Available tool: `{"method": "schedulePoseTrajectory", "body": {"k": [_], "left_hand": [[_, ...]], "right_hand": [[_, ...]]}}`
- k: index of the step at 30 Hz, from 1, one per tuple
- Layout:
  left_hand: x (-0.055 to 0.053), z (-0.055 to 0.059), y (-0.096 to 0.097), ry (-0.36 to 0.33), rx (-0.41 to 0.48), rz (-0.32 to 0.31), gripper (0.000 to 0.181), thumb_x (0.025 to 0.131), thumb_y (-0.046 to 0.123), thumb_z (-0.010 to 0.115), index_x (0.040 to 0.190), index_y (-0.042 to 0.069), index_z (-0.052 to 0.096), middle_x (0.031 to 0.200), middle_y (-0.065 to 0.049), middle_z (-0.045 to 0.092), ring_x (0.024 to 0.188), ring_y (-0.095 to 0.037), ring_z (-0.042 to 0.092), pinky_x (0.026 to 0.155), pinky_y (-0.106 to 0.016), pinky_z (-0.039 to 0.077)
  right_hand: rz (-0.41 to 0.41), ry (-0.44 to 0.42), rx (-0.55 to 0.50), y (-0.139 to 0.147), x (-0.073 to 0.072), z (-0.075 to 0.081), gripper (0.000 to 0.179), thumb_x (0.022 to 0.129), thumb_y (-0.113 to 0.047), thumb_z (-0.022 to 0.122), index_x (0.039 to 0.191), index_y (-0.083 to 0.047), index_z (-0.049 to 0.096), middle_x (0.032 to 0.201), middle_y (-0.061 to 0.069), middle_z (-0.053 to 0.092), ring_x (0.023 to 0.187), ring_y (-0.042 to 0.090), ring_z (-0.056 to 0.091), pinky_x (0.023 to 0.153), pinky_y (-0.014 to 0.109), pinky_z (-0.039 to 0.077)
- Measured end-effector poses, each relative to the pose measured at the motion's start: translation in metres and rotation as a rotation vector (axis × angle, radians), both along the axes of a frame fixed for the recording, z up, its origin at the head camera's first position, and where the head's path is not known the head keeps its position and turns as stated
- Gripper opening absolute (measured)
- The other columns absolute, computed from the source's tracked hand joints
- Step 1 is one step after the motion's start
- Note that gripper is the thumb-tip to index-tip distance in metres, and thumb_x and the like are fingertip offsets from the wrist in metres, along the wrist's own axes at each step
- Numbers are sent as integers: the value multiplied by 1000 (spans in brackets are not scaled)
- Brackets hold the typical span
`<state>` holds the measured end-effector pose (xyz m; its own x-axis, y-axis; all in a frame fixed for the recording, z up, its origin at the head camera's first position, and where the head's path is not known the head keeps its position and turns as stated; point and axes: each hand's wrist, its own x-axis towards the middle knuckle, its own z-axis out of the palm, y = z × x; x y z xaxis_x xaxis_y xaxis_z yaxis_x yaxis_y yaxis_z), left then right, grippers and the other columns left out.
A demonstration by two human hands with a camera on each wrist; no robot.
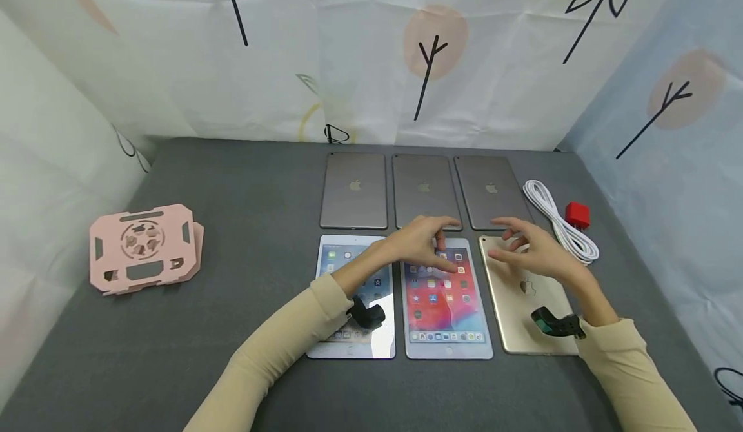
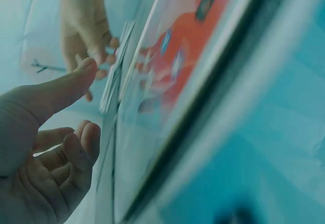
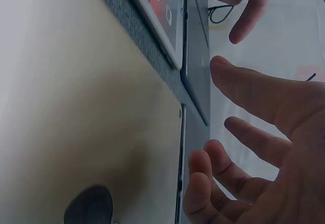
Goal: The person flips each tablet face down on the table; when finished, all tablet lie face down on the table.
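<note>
A pink slotted panel [image 1: 173,238] lies far left. The left hand [image 1: 419,242], loosely curved and free, hovers over a glossy white-edged tablet [image 1: 441,313]; the right hand [image 1: 533,248], equally slack and free, hangs above a smooth gold tablet [image 1: 519,316] near a coiled white cable [image 1: 562,224].

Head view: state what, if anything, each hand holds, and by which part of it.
Nothing is held: the left hand hovers over the red-screened tablet, the right hand over the gold tablet, each grip empty.

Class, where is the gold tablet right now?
In the head view, the gold tablet lies right of the red-screened tablet, partly covered by the right hand.
</note>
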<state>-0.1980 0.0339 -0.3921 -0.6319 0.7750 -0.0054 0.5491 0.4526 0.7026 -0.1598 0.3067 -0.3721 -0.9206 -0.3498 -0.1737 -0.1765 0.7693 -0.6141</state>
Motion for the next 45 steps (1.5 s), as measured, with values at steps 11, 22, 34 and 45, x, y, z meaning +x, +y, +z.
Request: {"method": "schedulePoseTrajectory", "body": {"k": [11, 22, 34, 45], "left_hand": [[-8, 5, -68, 1, -33, 74, 92, 80, 30, 90, 152, -1, 43, 94, -11, 65, 56, -6, 48, 62, -17, 42], [3, -8, -71, 116, -154, 91, 94, 75, 43, 91, 149, 1, 50, 116, -12, 66, 97, -19, 58, 87, -29, 52], [8, -14, -65, 119, -198, 155, 88, 72, 46, 92, 144, 8, 58, 122, -13, 66, 107, -24, 62, 92, -38, 54], [11, -15, -59, 95, -220, 239, 80, 68, 44, 95, 135, 11, 67, 111, -9, 67, 95, -19, 58, 80, -31, 50]], "right_hand": [[63, -61, -9, -32, -2, 2, 74, 91, -27, 78, 151, 0, 43, 129, 27, 55, 106, 34, 65, 87, 47, 58], [111, -65, 54, -49, 1, -3, 85, 84, -29, 85, 149, 7, 44, 120, 26, 55, 91, 23, 52, 73, 31, 44], [96, -62, 115, -54, 2, -4, 92, 80, -30, 88, 147, 14, 43, 118, 28, 57, 90, 24, 49, 72, 31, 44], [85, -195, 9, -57, -5, -1, 85, 83, -17, 85, 144, 21, 39, 115, 27, 53, 97, 31, 55, 86, 43, 54]]}}
